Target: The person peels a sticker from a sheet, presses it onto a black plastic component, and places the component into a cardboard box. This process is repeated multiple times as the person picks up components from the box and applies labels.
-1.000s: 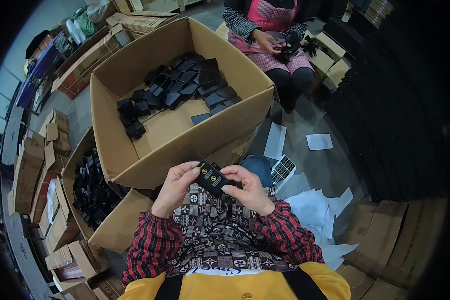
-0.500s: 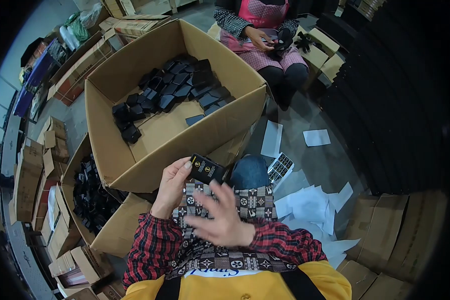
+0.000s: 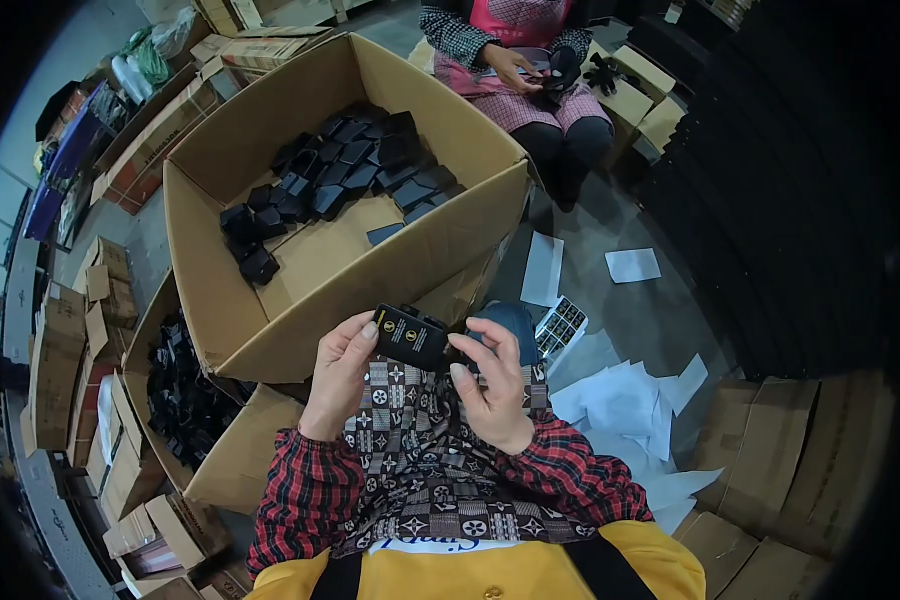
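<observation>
My left hand (image 3: 340,370) pinches the left end of a flat black plastic piece (image 3: 410,338), with the thumb on top. Yellow symbols and small white print show on a label on its upper face. At the piece's right end is my right hand (image 3: 492,385), its thumb and fingers apart and curved, fingertips at the edge. Whether they press on it is hard to see. Beyond my hands stands a large cardboard box (image 3: 370,280) with many black plastic pieces (image 3: 345,160) inside. A sheet of labels (image 3: 560,328) lies to the right of my knee.
A smaller carton (image 3: 245,450) of black parts (image 3: 185,385) stands at left. White paper sheets (image 3: 625,410) lie on the floor at right, near cardboard boxes (image 3: 770,440). Across from me a seated person (image 3: 520,80) in a pink apron handles a dark item. Black stacks (image 3: 780,230) rise at right.
My right hand, blurred and spread below the piece before, has moved up and right to its right end. My left hand keeps its grip, and the piece lies slightly lower and flatter.
</observation>
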`<move>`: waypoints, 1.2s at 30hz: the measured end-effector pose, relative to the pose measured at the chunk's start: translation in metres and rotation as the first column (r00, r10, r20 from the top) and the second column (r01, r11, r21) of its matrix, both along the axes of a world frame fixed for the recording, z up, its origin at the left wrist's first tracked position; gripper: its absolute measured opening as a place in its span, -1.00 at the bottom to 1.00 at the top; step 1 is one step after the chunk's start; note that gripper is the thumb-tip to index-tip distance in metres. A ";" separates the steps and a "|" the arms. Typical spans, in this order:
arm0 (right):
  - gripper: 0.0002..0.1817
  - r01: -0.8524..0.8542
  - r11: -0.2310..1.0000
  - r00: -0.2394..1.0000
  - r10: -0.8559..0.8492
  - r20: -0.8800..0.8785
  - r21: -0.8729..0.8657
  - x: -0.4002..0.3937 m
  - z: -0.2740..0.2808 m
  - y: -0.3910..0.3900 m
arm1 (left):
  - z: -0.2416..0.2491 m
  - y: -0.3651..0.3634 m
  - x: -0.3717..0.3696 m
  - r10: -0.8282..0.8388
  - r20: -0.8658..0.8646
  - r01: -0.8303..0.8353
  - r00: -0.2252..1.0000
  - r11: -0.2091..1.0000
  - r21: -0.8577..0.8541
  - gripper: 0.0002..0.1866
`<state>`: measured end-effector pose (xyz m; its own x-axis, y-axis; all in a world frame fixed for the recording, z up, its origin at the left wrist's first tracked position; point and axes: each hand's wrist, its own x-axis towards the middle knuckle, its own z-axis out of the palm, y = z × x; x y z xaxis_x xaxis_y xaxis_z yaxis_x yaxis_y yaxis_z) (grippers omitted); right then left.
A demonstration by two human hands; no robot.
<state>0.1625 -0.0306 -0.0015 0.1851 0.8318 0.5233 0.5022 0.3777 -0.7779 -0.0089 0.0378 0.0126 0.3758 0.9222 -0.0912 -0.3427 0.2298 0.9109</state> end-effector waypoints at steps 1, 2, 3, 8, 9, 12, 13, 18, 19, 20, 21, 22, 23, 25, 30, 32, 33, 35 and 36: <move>-0.72 0.015 1.000 0.999 -0.015 -0.048 -0.013 -0.002 0.000 -0.001 | 0.002 -0.001 0.001 -0.007 -0.001 0.007 1.000 1.000 0.000 -0.73; -0.71 0.027 0.999 0.995 -0.029 -0.092 -0.024 -0.002 0.000 -0.001 | 0.004 -0.002 0.002 0.006 0.020 -0.006 1.000 1.000 -0.004 -0.73; -0.71 0.031 0.999 0.995 -0.032 -0.090 -0.021 -0.002 0.000 -0.001 | 0.004 -0.003 0.004 0.022 0.041 -0.021 0.999 1.000 -0.008 -0.73; -0.63 -0.012 0.996 0.998 0.007 -0.063 -0.088 -0.011 0.002 -0.002 | -0.001 -0.014 0.012 0.090 0.034 -0.092 0.995 0.994 0.062 -0.73; -0.63 -0.008 0.996 0.998 0.003 -0.064 -0.089 -0.012 0.002 -0.001 | -0.003 -0.017 0.014 0.116 0.046 -0.119 0.992 0.990 0.077 -0.72; -0.58 0.001 0.999 1.000 -0.002 -0.025 -0.049 -0.016 0.002 0.003 | -0.007 -0.023 0.018 0.117 0.020 -0.118 0.993 0.987 0.110 -0.71; -0.57 -0.014 0.997 0.998 0.009 -0.061 -0.078 -0.017 0.003 0.003 | -0.008 -0.025 0.019 0.116 0.019 -0.118 0.993 0.987 0.109 -0.71; -0.54 -0.017 0.995 0.999 0.013 -0.043 -0.095 -0.017 0.000 0.008 | 0.000 -0.032 0.030 0.123 0.000 -0.122 0.992 0.990 0.069 -0.68; -0.54 -0.015 0.994 0.999 0.011 -0.036 -0.109 -0.017 0.001 0.008 | -0.001 -0.033 0.030 0.123 -0.001 -0.122 0.992 0.990 0.069 -0.68; -0.55 -0.012 0.992 1.000 0.009 -0.028 -0.124 -0.017 0.001 0.008 | -0.003 -0.034 0.030 0.122 -0.024 -0.119 0.992 0.988 0.096 -0.68; -0.55 -0.012 0.992 1.000 0.008 -0.027 -0.124 -0.018 0.000 0.008 | -0.005 -0.035 0.030 0.122 -0.047 -0.115 0.991 0.986 0.123 -0.68; -0.55 -0.016 0.992 0.999 0.011 -0.040 -0.123 -0.019 -0.001 0.009 | -0.008 -0.035 0.029 0.122 -0.047 -0.116 0.991 0.986 0.123 -0.68; -0.55 -0.020 0.992 0.999 0.014 -0.053 -0.123 -0.020 -0.002 0.009 | -0.011 -0.035 0.027 0.123 -0.110 -0.105 0.986 0.982 0.158 -0.68; -0.54 -0.019 0.994 0.999 0.015 -0.036 -0.110 -0.020 -0.004 0.011 | -0.012 -0.036 0.026 0.126 -0.172 -0.092 0.977 0.977 0.193 -0.68; -0.54 -0.035 0.994 0.998 0.028 -0.064 -0.102 -0.023 -0.003 0.012 | -0.010 -0.042 0.035 0.225 -0.237 -0.147 0.945 0.941 0.306 -0.70; -0.54 -0.049 0.993 0.996 0.039 -0.084 -0.110 -0.024 -0.006 0.013 | -0.014 -0.043 0.036 0.256 -0.302 -0.137 0.918 0.921 0.366 -0.71; -0.54 -0.048 0.993 0.996 0.039 -0.085 -0.109 -0.024 -0.006 0.013 | -0.015 -0.043 0.037 0.291 -0.362 -0.122 0.886 0.898 0.423 -0.71; -0.56 -0.064 0.989 0.986 0.042 -0.162 -0.134 -0.024 -0.007 0.014 | -0.012 -0.045 0.039 0.326 -0.414 -0.111 0.850 0.879 0.465 -0.71; -0.56 -0.064 0.989 0.986 0.042 -0.162 -0.134 -0.024 -0.007 0.014 | -0.012 -0.045 0.039 0.362 -0.459 -0.098 0.811 0.858 0.504 -0.71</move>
